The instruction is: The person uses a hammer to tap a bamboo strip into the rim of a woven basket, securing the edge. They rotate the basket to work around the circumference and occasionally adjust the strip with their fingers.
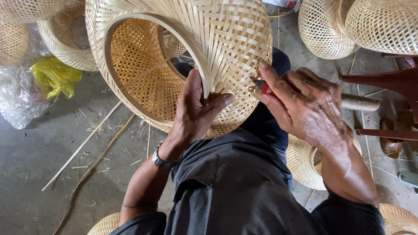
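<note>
Head view: a large woven bamboo basket rests on the person's lap, tipped on its side so that its round mouth faces up and to the left and its long axis runs from that opening down toward the right. The left hand is nearer the rim: the thumb lies outside across the weave, pointing right, while the fingers curl in over the rim's lower edge, so this hand is closed on the basket and steadies it. The wrist, with a metal watch, comes up from below.

The right hand lies just to the right of the basket's bulging side, palm down, fingers wrapped narrowly round a tool with a red part near the thumb. Its tip touches the weave just right of the left thumb, and a pale round handle sticks out to the right past the knuckles. So the working spot sits between the two hands, left of the right hand, and the tool's axis is about level, pointing left into the basket wall.

Around them on the floor: more baskets, a yellow bag, clear plastic, loose bamboo strips.
</note>
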